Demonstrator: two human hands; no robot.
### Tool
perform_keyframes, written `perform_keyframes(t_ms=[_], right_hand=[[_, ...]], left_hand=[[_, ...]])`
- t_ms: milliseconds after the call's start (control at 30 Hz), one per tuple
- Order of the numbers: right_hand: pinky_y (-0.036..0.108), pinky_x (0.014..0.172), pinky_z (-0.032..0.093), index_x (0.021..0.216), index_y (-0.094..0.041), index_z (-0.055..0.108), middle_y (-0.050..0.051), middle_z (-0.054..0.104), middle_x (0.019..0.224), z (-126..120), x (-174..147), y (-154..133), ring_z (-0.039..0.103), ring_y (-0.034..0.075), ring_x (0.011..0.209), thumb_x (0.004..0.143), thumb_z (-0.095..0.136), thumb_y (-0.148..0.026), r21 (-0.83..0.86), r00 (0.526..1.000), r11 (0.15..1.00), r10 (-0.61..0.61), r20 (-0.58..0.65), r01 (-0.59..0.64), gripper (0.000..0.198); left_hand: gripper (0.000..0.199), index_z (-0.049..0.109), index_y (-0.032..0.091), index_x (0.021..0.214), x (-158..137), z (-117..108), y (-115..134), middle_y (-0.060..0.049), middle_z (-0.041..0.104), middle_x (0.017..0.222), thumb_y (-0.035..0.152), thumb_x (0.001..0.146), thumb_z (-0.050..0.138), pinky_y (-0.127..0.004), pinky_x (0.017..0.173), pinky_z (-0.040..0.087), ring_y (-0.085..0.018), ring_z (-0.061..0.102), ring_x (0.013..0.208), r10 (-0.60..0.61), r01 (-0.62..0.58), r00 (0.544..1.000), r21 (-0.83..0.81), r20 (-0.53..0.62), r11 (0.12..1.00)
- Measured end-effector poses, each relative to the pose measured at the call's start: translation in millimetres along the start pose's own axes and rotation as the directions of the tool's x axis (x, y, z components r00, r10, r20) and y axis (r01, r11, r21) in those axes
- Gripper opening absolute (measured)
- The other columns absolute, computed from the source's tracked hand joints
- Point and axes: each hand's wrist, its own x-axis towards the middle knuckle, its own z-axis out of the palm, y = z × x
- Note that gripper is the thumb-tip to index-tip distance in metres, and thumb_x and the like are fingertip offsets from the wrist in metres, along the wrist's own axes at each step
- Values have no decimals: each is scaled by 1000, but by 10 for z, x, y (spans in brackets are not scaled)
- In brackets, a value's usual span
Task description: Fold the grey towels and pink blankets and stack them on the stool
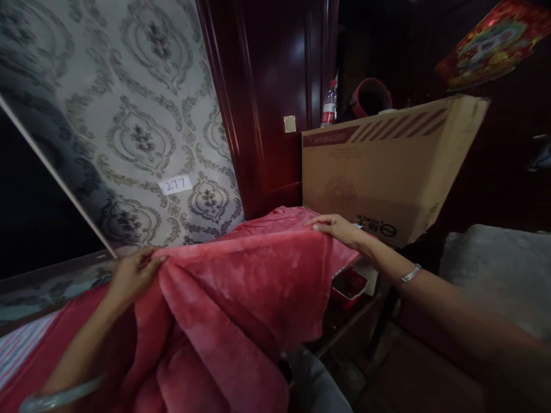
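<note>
A pinkish-red plush blanket (245,281) hangs stretched between my two hands, its upper edge pulled nearly straight. At the left, my left hand (133,274) pinches that edge between thumb and fingers. My right hand (333,226) grips the edge near the blanket's right corner, thumb below and fingers on top. Below the edge the cloth drops in loose folds towards my body. More of the pink cloth lies behind, up to the wall and the cardboard box.
A large cardboard box (370,166) stands at the back right, with a bottle (329,106) behind its top edge. A red container (349,285) sits below my right forearm. Grey upholstery (495,275) is at the right. A patterned wall (142,115) rises at the back left.
</note>
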Motion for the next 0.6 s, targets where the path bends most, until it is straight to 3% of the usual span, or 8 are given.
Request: perform_keyframes(t_ms=[167, 333, 433, 600], right_hand=[[35, 81, 54, 98, -19, 80, 6, 76, 94, -97, -21, -132, 66, 20, 81, 62, 85, -37, 132, 990, 988, 61, 127, -78, 40], [36, 87, 52, 86, -25, 82, 3, 75, 89, -117, 3, -113, 66, 23, 88, 64, 81, -27, -198, 992, 974, -97, 83, 111, 22], [36, 85, 52, 77, -27, 80, 2, 76, 82, -163, 41, -130, 67, 23, 83, 67, 80, -29, -341, 966, 908, -195, 169, 243, 10], [29, 71, 48, 69, -25, 77, -1, 72, 72, -199, 54, -212, 63, 20, 70, 70, 79, -39, -393, 930, 877, -139, 341, 275, 14]], left_hand=[[43, 58, 26, 70, 13, -28, 76, -3, 66, 66, 69, 64, 54, -36, 67, 48, -25, 61, 69, -59, 59, 998, -7, 38, 998], [41, 61, 25, 70, 10, -50, 136, -1, 68, 65, 64, 58, 57, -32, 64, 47, -24, 60, 70, -110, 111, 993, -22, 41, 994], [44, 64, 24, 74, 29, -52, 121, -1, 71, 67, 64, 57, 58, -31, 65, 48, -24, 62, 71, -132, 133, 990, -26, 50, 991], [48, 61, 24, 70, 78, -23, 82, -1, 68, 62, 71, 59, 56, -30, 60, 49, -23, 62, 66, -87, 87, 992, 3, 93, 996]])
